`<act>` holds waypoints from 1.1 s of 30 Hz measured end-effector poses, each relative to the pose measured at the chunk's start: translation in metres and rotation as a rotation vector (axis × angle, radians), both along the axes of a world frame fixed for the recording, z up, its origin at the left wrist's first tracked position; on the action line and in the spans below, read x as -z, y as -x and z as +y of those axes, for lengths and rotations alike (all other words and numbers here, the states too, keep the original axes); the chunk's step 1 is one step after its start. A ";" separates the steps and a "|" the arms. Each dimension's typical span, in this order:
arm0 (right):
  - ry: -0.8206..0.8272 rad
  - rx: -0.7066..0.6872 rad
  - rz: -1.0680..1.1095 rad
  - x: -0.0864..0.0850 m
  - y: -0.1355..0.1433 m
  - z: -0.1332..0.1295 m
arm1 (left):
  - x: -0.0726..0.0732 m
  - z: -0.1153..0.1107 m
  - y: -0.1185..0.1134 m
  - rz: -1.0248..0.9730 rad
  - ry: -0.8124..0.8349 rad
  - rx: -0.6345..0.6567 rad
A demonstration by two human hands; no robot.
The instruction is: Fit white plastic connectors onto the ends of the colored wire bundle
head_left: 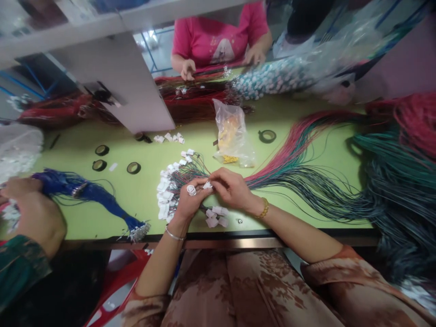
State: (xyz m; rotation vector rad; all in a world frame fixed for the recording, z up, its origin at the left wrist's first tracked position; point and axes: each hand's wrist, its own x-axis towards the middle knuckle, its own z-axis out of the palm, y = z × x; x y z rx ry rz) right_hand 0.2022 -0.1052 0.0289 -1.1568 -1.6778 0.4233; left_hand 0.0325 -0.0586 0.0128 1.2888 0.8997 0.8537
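Note:
My left hand (188,203) is closed, with a small white plastic connector (207,185) between its thumb and fingertips. A second white connector (191,190) rests against its fingers. My right hand (234,191) is closed in a pinch right beside the held connector; what its fingertips grip is too small to tell. Left of my hands lies a fanned bunch of wires ending in white connectors (165,196). Long red, green and dark wires (289,177) run from behind my right hand to the right. Several loose white connectors (217,216) lie just below my hands.
Beyond my hands lies a clear bag with yellow pieces (230,134). Black tape rolls (267,136) sit on the green table (136,213). A co-worker's hand (37,213) is at left near blue wires (98,195). Another person (220,43) works opposite, beside an upright panel (126,81).

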 end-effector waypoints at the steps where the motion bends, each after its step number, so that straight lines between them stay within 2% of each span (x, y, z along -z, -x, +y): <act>1: 0.018 0.007 0.005 0.000 0.000 0.000 | 0.000 0.000 0.000 -0.001 0.000 0.004; 8: 0.099 -0.008 0.066 0.000 0.001 0.000 | 0.001 0.000 0.000 0.016 -0.023 -0.007; 13: 0.230 0.017 0.310 0.008 0.005 0.000 | -0.001 0.000 0.000 0.083 -0.091 -0.027; 17: 0.256 0.016 0.369 0.010 0.007 0.002 | -0.002 0.000 -0.001 0.028 -0.019 -0.004; 22: 0.298 -0.035 0.558 0.011 0.007 0.005 | -0.005 0.000 -0.003 -0.063 0.055 0.013; 28: 0.199 0.004 0.344 0.009 0.007 0.001 | -0.005 0.001 -0.002 -0.074 0.058 0.001; 33: 0.097 0.028 0.153 0.007 0.005 -0.001 | -0.002 0.002 -0.001 -0.007 -0.002 -0.023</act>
